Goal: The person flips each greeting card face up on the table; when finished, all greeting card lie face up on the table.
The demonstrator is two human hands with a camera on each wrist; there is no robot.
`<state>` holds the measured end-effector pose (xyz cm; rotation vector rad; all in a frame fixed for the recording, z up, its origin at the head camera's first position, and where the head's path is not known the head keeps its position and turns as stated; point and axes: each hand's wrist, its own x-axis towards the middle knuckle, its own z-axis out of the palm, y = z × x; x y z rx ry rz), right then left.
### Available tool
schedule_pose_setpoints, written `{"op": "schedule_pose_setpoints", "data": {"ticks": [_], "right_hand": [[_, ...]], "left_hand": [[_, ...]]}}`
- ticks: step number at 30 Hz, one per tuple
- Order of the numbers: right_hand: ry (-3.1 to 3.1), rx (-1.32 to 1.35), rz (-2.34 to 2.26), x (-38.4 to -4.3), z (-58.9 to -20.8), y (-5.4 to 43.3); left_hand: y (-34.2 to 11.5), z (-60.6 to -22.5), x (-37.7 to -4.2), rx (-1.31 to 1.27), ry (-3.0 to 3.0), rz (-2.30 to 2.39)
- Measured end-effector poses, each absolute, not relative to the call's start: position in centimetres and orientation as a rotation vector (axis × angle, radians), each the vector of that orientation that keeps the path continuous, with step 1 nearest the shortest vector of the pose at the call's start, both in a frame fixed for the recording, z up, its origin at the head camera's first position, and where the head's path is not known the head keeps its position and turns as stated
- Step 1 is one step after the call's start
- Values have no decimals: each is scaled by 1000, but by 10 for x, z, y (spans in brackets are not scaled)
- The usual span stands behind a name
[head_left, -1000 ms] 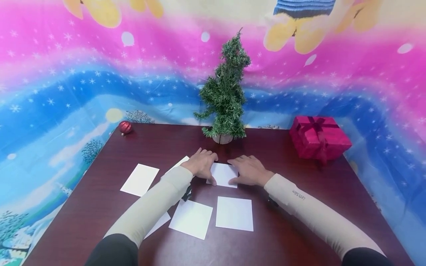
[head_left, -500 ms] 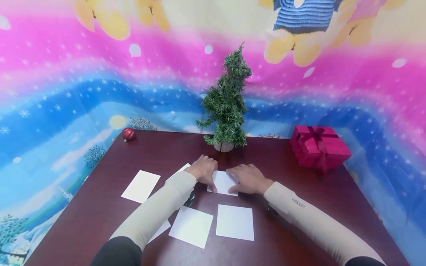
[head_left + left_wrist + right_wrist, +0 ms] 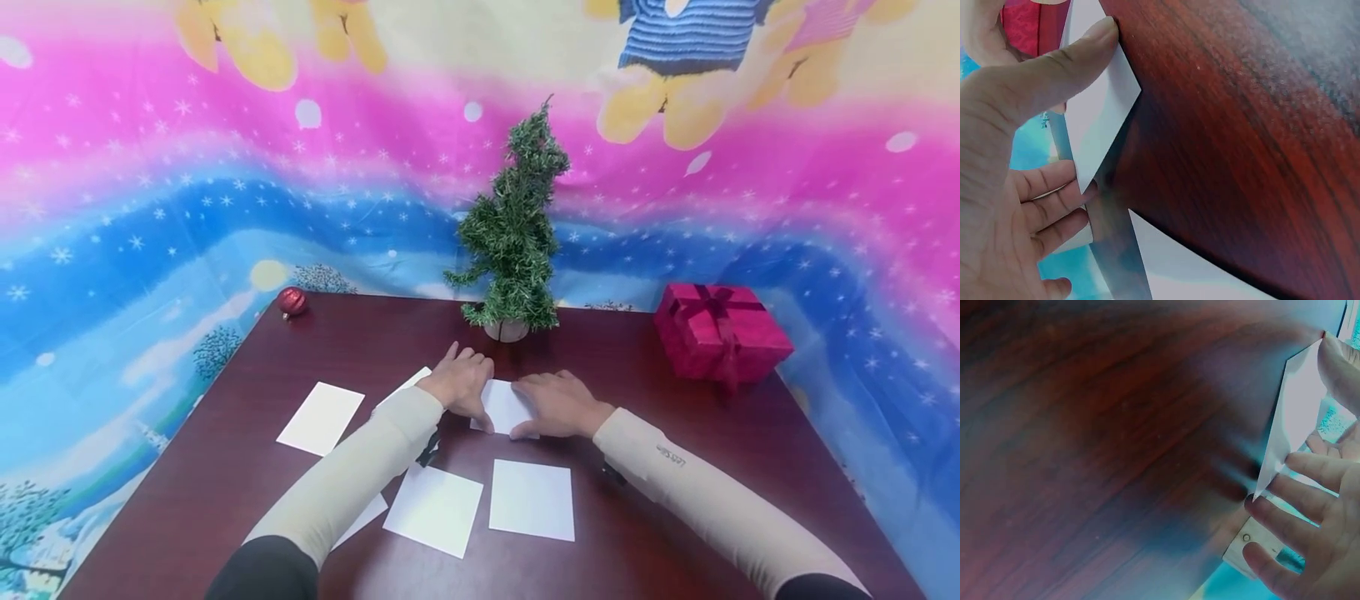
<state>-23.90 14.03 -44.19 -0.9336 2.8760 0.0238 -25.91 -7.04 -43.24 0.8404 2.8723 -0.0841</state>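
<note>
A white square card (image 3: 504, 406) sits between the two hands, in front of the small green tree. My left hand (image 3: 459, 385) holds its left side, and my right hand (image 3: 558, 405) holds its right side. In the left wrist view the thumb (image 3: 1079, 59) lies across the card (image 3: 1099, 119), with fingertips at its far edge. The right wrist view has that card (image 3: 1294, 403) between the thumb and the spread fingers (image 3: 1313, 469). Whether the card touches the table is hard to tell.
Other white cards lie on the dark table: one far left (image 3: 321, 418), two in front, and others partly under the left arm. A potted green tree (image 3: 517, 233) stands behind, a red gift box (image 3: 722, 333) back right, a red bauble (image 3: 292, 302) back left.
The head view has tilted, so the whole scene sits lower in it than a second ago. Both hands keep hold of the card, with hardly any movement.
</note>
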Motion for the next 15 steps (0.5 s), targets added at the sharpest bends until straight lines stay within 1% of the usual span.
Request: {"op": "schedule_pose_setpoints", "data": {"ticks": [6, 15], "right_hand": [[2899, -976, 60, -238, -442, 137], [2896, -995, 87, -239, -445, 137]], "left_hand": [[-67, -433, -255, 881, 2893, -173], [-65, -431, -251, 902, 2908, -164]]}}
